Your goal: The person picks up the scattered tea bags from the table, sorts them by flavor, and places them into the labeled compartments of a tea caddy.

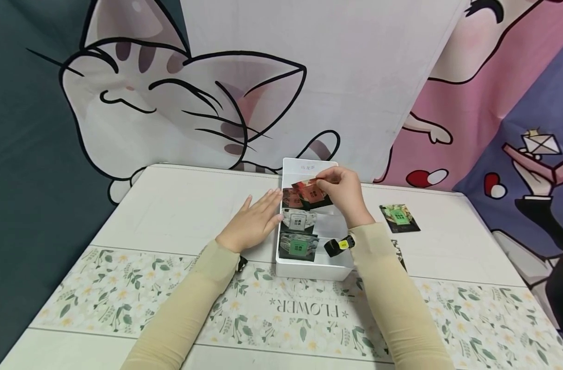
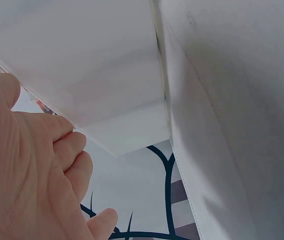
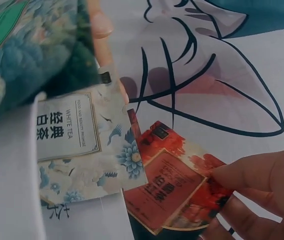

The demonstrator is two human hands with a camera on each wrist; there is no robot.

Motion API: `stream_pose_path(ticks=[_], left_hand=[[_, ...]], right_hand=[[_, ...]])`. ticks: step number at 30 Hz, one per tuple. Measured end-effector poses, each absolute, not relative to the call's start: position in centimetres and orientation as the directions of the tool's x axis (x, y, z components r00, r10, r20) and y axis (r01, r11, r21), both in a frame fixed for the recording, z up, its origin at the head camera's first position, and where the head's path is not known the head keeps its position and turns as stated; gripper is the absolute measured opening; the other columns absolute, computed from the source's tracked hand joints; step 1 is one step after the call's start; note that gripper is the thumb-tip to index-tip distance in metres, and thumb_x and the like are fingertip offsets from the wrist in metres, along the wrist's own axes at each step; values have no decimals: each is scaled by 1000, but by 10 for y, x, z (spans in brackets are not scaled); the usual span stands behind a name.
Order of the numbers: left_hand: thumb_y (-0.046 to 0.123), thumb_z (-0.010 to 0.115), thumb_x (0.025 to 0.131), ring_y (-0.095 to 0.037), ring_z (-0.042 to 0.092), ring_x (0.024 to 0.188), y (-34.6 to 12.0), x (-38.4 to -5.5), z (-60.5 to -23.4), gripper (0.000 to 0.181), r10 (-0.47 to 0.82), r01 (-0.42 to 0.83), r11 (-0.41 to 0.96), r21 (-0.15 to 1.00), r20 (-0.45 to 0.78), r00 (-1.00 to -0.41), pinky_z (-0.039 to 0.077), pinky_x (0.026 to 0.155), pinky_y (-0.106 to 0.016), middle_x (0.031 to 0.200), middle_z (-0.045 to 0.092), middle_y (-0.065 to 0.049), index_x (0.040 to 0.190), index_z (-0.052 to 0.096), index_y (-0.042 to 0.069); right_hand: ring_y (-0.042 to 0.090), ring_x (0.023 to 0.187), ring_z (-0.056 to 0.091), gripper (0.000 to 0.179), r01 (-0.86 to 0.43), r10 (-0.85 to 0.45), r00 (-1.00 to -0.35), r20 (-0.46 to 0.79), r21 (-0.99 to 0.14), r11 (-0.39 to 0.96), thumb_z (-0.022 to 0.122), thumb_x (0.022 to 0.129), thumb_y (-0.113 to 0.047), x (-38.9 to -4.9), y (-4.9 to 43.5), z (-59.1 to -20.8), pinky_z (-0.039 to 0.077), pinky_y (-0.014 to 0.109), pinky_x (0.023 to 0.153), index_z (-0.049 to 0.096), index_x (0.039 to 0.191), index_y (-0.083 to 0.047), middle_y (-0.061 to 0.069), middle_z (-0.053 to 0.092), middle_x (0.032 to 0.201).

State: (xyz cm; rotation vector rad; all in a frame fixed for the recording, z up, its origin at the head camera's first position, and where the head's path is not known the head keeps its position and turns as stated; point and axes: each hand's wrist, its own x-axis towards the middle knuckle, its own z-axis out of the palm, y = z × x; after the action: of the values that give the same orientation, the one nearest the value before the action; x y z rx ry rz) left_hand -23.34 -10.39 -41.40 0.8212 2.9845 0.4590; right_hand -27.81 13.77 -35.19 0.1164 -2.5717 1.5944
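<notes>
A white divided box (image 1: 309,270) stands in the middle of the table. My right hand (image 1: 345,194) pinches a red tea sachet (image 1: 312,192) by its edge, tilted over the box's far section. Behind it another red sachet (image 1: 291,198) sits in that section. A white tea sachet (image 1: 297,222) stands in the middle left section, and a green sachet (image 1: 299,247) in the near left one. With fingers extended, my left hand (image 1: 251,222) touches the box's left wall; the left wrist view shows its fingertips along the box's edge. Printing on the white tea sachet (image 3: 72,125) reads "WHITE TEA".
Right of the box, a green-labelled sachet (image 1: 399,218) lies flat on the table. Another dark sachet (image 1: 398,252) is partly hidden by my right forearm. A flower-print band (image 1: 138,293) crosses the table's front. A cartoon cat cloth (image 1: 170,103) hangs behind.
</notes>
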Motion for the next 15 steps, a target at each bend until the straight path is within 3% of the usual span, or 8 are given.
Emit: stream_pose_path(ticks=[7,15], left_hand=[[51,19,110,-20,8,156,-104,-234,-413,66,502,496,819,286,59,-863,-2,125,-52,170,6,1,164,7,15],[51,20,110,-22,9,156,-104,-234,-414,66,504,498,816,292,60,-862,-3,124,-52,169,5,1,164,7,14]], right_hand=[[18,80,62,5,-143,-8,-987,164,-839,525,71,93,-3,-274,136,-349,51,25,67,73,98,-2,12,71,92],[21,80,63,6,-121,3,-989,146,-833,539,70,93,-1,-273,136,-353,50,29,69,71,90,-6,12,69,90]])
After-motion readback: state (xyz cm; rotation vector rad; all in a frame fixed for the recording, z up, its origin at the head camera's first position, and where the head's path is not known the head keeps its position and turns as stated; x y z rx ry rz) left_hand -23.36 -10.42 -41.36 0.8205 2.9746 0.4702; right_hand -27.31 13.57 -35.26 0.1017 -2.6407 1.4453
